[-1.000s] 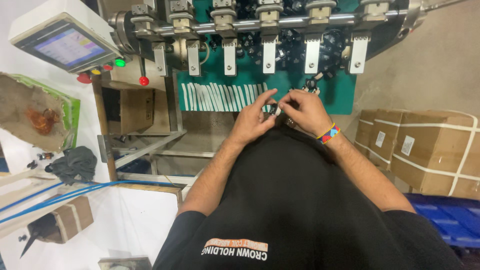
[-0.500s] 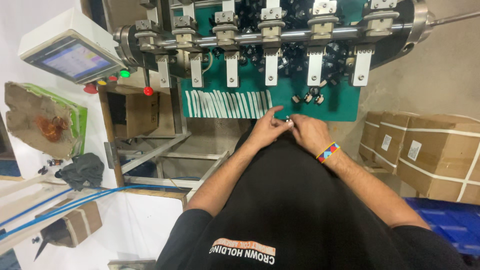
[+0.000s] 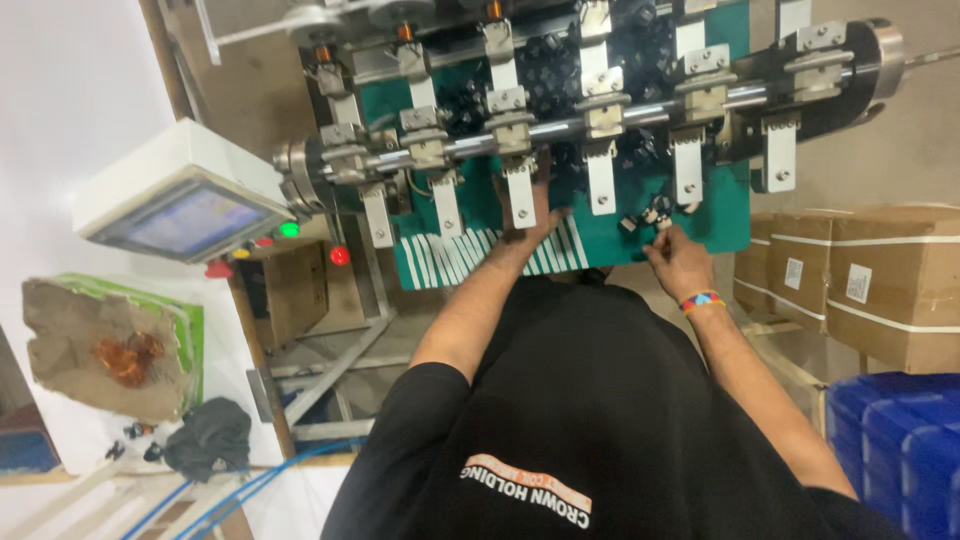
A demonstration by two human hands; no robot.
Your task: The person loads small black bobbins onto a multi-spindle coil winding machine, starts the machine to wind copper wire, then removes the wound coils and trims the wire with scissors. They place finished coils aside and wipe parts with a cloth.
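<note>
My left hand (image 3: 533, 222) reaches forward and lies flat on the green machine plate (image 3: 610, 240), fingers stretched out under a white metal bracket (image 3: 520, 190) that hides the fingertips. My right hand (image 3: 678, 262), with a colourful wristband (image 3: 702, 299), is further right on the same plate. Its fingertips pinch a small black part (image 3: 655, 213) beside a couple of similar loose parts. A steel shaft (image 3: 620, 115) carrying several white brackets runs across above both hands. Black parts are heaped behind it.
A control box with a lit screen (image 3: 185, 215) and coloured buttons (image 3: 290, 230) stands at the left. Cardboard boxes (image 3: 880, 275) are stacked at the right, with blue crates (image 3: 905, 440) below. A torn carton (image 3: 100, 345) and dark cloth (image 3: 205, 435) lie lower left.
My hands, which were together in front of my chest working one small item, have separated. The left moved forward under the brackets, the right went right to the loose black parts. The camera tilted.
</note>
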